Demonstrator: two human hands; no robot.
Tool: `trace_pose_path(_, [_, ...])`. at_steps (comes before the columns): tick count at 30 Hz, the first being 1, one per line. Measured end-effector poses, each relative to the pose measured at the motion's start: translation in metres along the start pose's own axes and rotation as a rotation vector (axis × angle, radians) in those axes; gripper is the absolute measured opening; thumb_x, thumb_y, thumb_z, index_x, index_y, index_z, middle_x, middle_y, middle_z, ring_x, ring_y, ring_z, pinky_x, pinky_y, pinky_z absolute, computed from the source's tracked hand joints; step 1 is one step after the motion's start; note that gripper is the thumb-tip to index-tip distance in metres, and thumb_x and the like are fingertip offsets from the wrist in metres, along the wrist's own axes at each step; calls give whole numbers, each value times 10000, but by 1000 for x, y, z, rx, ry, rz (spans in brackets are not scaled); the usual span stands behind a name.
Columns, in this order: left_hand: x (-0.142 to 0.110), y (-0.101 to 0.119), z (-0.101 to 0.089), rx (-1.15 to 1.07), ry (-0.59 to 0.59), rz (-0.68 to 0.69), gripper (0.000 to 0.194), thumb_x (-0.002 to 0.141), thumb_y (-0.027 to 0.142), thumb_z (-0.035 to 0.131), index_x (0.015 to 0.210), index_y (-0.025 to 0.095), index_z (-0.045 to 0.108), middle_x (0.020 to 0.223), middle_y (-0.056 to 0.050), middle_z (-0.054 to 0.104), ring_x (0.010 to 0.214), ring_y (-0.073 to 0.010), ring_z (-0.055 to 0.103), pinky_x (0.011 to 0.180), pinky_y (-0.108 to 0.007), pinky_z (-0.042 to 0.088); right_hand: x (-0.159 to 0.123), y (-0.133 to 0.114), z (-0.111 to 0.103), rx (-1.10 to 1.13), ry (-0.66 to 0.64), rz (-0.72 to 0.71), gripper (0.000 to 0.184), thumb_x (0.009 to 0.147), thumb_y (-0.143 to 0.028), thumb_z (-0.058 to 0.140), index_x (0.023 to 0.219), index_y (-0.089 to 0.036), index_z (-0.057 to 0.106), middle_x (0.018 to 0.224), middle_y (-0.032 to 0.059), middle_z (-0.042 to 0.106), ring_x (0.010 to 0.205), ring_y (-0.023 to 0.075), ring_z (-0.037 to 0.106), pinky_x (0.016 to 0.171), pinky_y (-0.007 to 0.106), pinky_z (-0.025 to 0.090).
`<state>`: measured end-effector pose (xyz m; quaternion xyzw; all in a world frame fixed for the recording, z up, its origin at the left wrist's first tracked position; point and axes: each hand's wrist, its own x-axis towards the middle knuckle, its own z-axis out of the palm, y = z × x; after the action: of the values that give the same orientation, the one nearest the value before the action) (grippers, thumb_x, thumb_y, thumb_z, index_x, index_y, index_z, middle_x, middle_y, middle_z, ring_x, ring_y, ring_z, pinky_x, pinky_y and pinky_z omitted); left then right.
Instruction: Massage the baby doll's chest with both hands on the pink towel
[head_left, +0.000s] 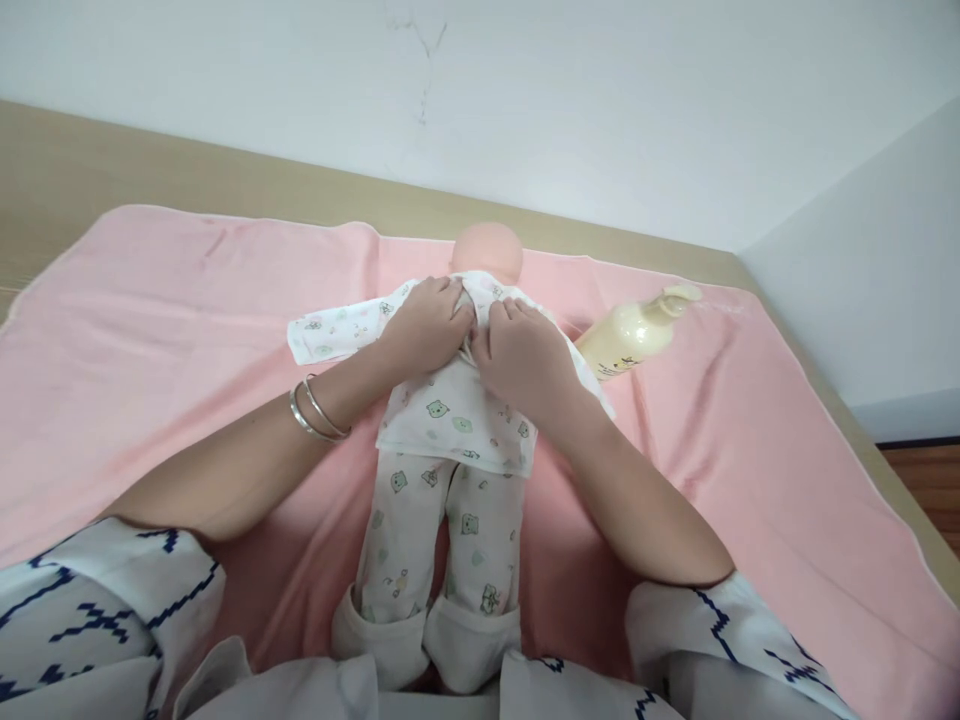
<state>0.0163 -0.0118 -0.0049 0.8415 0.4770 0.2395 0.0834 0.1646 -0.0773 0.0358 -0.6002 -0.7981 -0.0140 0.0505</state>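
A baby doll (486, 250) lies on its back, its head away from me and its feet towards me. It wears a white printed shirt (456, 420) and matching trousers (480, 530) with white foot cuffs. My left hand (429, 325) is closed on one side of the shirt's front opening at the upper chest. On the other edge, my right hand (521, 350) pinches the cloth with thumb and fingers. The two hands are close together but apart. Whatever fastening lies between the fingertips is too small to make out.
Under the doll a pink blanket (225, 300) covers a wooden surface (45, 160). A cream pump bottle (634, 330) lies tilted to the right of the doll, close to my right hand. A white wall (262, 70) rises behind.
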Motion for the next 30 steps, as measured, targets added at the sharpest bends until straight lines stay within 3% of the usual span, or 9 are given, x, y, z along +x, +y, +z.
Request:
trace_pose_path(3, [0,-5,10,35,22,-34,295,1002,249,311,883,223,580,959,-149,674,946,-300,604,926,-493,510,-8,-8,-5,-41,34,-49,456,1078,-208,355,1316,47,648,1322,302,714,1309,387,646,1163,494,475])
trace_pose_path(7, [-4,0,14,11,55,-108,367,1028,301,300,1040,186,649,1006,-157,696,1005,-310,622,984,-491,496,4,7,-1,176,30,-15,415,1090,-267,358,1239,-78,695,1332,226,726,1303,356,658,1111,493,534])
trace_pose_path(11, [-4,2,14,1,66,-132,462,1020,291,298,1245,101,654,1154,-197,715,1115,-337,631,1056,-519,488,24,23,14,283,52,77,543,1115,-389,362,1457,-19,564,1597,252,551,1562,379,449,1304,545,367])
trace_pose_path(14, [-5,2,16,-33,90,-175,479,1026,322,333,1318,120,654,1238,-178,723,1177,-324,631,1103,-501,485,30,26,24,284,72,109,590,1117,-407,369,1490,22,526,1639,269,499,1615,379,375,1358,531,280])
trace_pose_path(19, [-8,4,18,-99,119,-225,568,1037,367,345,1456,87,607,1410,-177,687,1321,-323,594,1201,-488,442,27,26,35,309,164,106,560,1093,-389,390,1494,-31,547,1622,240,538,1588,364,432,1335,548,333])
trace_pose_path(23, [-9,6,17,-135,125,-240,570,1030,366,357,1460,90,611,1432,-169,682,1349,-322,586,1224,-495,433,25,31,45,375,268,100,531,1059,-372,400,1480,-104,583,1582,184,601,1538,341,503,1301,557,390])
trace_pose_path(30, [-10,8,18,-168,142,-262,552,1014,385,388,1435,122,629,1454,-147,673,1379,-309,579,1253,-472,415,20,34,53,439,332,93,513,1041,-371,422,1452,-128,611,1562,170,624,1496,330,545,1283,560,417])
